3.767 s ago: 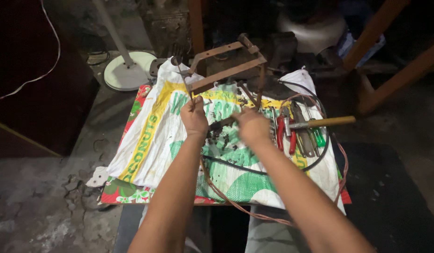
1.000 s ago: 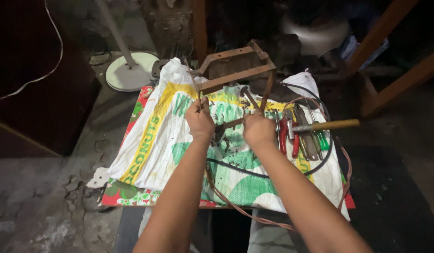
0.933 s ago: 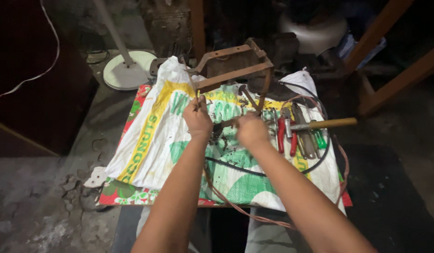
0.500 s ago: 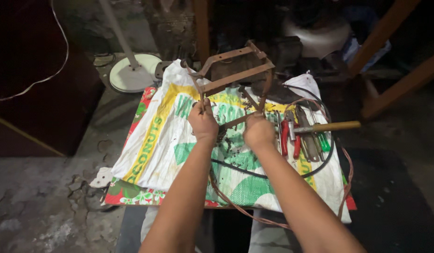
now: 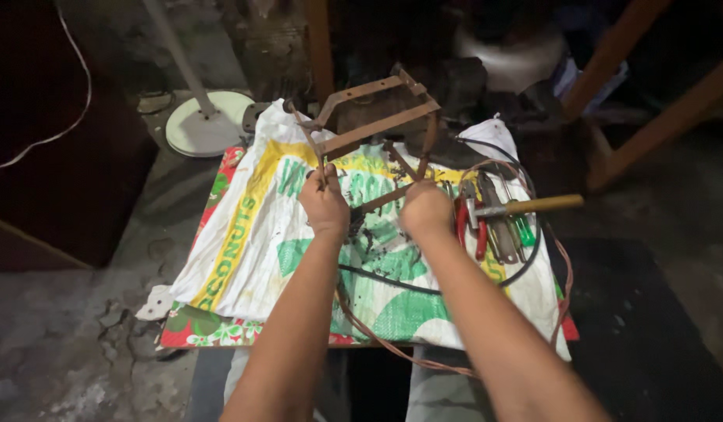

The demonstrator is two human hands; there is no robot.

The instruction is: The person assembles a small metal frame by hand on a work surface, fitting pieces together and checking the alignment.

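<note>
A rusty brown metal frame (image 5: 377, 125) of flat bars stands tilted over a white, green and yellow woven sack (image 5: 252, 234). My left hand (image 5: 324, 205) is closed around one of the frame's lower legs at the left. My right hand (image 5: 426, 207) grips another lower bar at the right. Both fists rest close to the sack, about a hand's width apart, with the frame rising away from me.
Red-handled pliers (image 5: 463, 227), a green-handled screwdriver (image 5: 524, 230) and a wooden-handled hammer (image 5: 533, 205) lie right of my right hand. A black cable (image 5: 392, 280) and a brown cord (image 5: 392, 348) loop over the sack. A white round fan base (image 5: 209, 129) stands at the back left.
Both hands have kept their hold on the frame, shifting it slightly back and forth over the sack. The view has drifted a little.
</note>
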